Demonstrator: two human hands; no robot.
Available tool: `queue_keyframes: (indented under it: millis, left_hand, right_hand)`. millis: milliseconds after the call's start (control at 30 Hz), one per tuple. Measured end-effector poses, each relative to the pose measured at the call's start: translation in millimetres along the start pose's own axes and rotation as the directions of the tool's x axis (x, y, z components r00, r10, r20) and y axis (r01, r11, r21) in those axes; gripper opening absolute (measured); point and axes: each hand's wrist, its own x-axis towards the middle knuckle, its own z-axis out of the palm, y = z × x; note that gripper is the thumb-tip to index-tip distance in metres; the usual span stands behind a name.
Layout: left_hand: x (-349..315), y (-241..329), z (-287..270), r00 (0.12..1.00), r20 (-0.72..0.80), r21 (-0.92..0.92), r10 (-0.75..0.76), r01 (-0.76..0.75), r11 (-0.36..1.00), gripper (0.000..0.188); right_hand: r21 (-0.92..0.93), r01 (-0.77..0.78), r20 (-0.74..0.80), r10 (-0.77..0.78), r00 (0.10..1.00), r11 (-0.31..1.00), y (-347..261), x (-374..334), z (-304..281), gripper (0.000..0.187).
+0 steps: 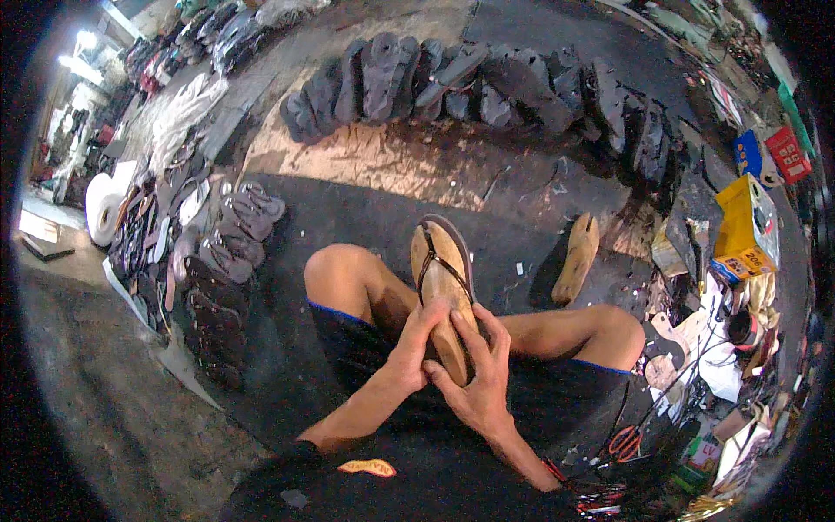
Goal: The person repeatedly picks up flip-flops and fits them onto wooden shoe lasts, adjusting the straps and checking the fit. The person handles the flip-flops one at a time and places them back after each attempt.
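Sandal [444,278] on its wooden last sits at the centre of the frame, heel end propped in the lap, toe pointing up the picture. Both hands clasp the heel: the left hand [414,348] wraps it from the left with fingers curled tight, and the right hand [481,374] cups it from the right, thumb pressed along the edge. Held only at one end, it could tip or twist sideways off the knee [341,271], and the dark strap [437,250] may pull askew. Forearms rise from the lower edge, converging.
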Motion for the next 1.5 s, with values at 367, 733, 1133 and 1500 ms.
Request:
queue_keyframes:
  millis: [367,733,1133,1500]
  left_hand:
    - [-110,9,-3,0.969,0.044,-0.014,-0.244,0.244,0.97,0.067]
    - [-95,24,31,0.918,0.389,0.326,0.081,-0.22,0.92,0.106]
    - [-39,34,50,0.907,0.378,0.439,0.187,-0.353,0.826,0.063]
    - [-53,16,-31,0.881,0.459,0.399,-0.116,-0.088,0.913,0.035]
  right_hand:
    - [0.532,-0.693,0.463,0.518,0.719,0.486,-9,-63,-33,0.045]
    - [0.353,-0.903,0.76,0.638,0.123,-0.247,-6,-76,-23,0.063]
    - [0.73,-0.266,0.114,0.271,0.956,0.629,1,-31,-23,0.136]
    - [0.848,-0.509,0.516,0.449,0.73,-0.146,1,-68,-62,0.1]
